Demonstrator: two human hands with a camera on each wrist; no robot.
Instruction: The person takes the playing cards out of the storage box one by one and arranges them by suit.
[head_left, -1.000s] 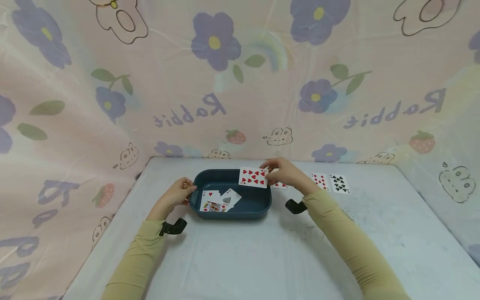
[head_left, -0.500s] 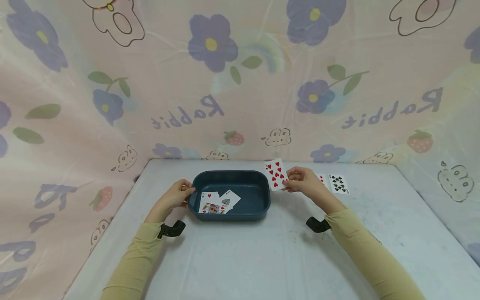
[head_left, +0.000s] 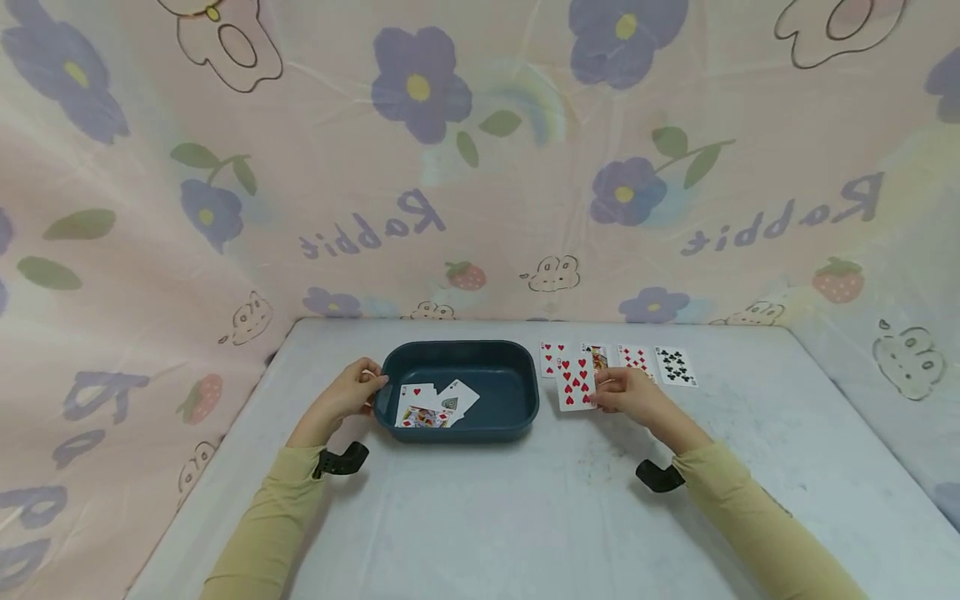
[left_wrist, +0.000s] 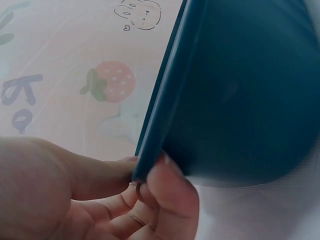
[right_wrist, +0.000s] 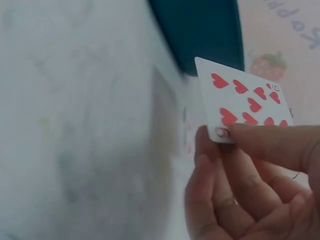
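My left hand (head_left: 350, 389) pinches the left rim of a dark blue plastic tub (head_left: 495, 408), thumb on one side and curled fingers on the other, as the left wrist view shows. Between the thumb and fingers of my right hand (head_left: 633, 396) is a hearts playing card (head_left: 575, 385), held by its edge, face visible. In the right wrist view this card (right_wrist: 245, 95) is tilted above the table. Inside the tub, toward its near left, lie an ace of hearts (head_left: 410, 398), a red-diamond face card (head_left: 423, 417) and another ace (head_left: 463, 395), overlapping.
A row of face-up cards lies right of the tub: a hearts card (head_left: 551, 354), a face card (head_left: 598, 354) partly covered, a diamonds card (head_left: 633, 357) and a clubs card (head_left: 677, 367). A patterned curtain (head_left: 480, 167) hangs behind the white table (head_left: 480, 517).
My right hand has carried the hearts card from over the tub's right end to the right and nearer, turning it upright. The row of cards is uncovered. The left hand stays on the rim.
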